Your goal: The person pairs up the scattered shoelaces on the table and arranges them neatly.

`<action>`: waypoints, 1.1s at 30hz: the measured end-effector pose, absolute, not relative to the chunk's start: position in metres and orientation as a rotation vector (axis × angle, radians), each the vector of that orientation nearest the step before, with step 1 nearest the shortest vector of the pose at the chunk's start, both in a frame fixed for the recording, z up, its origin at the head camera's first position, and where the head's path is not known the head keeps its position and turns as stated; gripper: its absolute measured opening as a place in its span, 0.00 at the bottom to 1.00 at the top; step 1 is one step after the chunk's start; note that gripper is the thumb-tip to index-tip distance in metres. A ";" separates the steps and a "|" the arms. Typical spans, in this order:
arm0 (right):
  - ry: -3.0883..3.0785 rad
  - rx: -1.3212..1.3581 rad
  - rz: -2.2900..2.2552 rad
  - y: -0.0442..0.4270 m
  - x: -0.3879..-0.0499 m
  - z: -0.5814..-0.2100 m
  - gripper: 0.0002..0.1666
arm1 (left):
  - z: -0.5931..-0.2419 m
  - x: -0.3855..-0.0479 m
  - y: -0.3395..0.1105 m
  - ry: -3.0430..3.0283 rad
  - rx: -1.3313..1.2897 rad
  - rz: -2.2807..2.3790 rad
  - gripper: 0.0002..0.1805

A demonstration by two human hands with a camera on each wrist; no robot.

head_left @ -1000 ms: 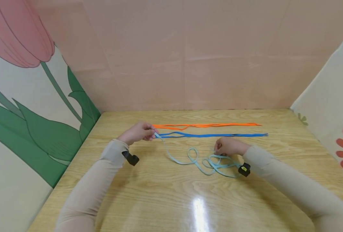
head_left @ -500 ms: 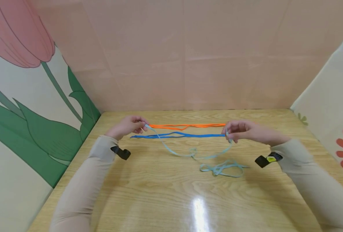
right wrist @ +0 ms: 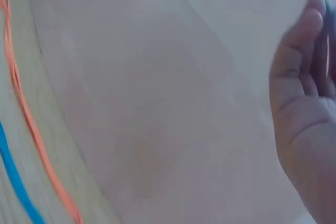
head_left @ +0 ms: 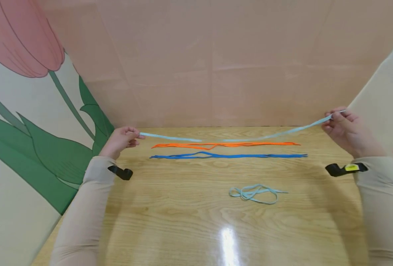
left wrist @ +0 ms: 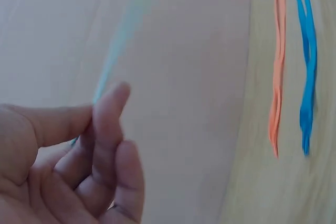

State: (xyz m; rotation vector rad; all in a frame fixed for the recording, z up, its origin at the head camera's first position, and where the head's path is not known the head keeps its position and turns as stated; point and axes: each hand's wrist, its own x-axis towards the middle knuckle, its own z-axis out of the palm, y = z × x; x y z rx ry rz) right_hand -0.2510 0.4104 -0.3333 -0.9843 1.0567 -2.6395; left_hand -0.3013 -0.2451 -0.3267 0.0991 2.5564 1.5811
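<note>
A light blue shoelace (head_left: 296,130) is stretched in the air between my two hands, sagging a little; its middle part is blurred. My left hand (head_left: 121,140) pinches one end between thumb and fingers. At the far right, my raised right hand (head_left: 347,131) pinches the other end, with a short tip sticking out past the fingers. The lace runs up from the thumb and finger in the left wrist view; in the right wrist view the right hand (right wrist: 307,93) is partly cut off by the frame. A second light blue shoelace (head_left: 254,193) lies loosely looped on the table.
Folded orange shoelaces (head_left: 249,144) lie straight across the back of the wooden table (head_left: 170,221). In front of them, and parallel, are folded blue shoelaces (head_left: 243,156). A pink wall covering (head_left: 209,74) rises behind the table edge.
My hands have moved apart and up, the right one farther, off the looped pile. The lace between them has lifted from the table and straightened, coming apart from the other light blue lace.
</note>
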 end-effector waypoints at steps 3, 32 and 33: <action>1.315 -0.760 -2.700 0.437 -0.248 -0.344 0.19 | -0.331 -0.303 -0.262 2.596 -0.002 1.627 0.16; 2.591 0.013 -0.876 0.449 -0.255 -0.401 0.12 | -0.410 -0.318 -0.274 2.732 0.139 0.823 0.10; 2.590 0.008 -0.872 0.448 -0.255 -0.402 0.12 | -0.410 -0.318 -0.272 2.735 0.134 0.810 0.10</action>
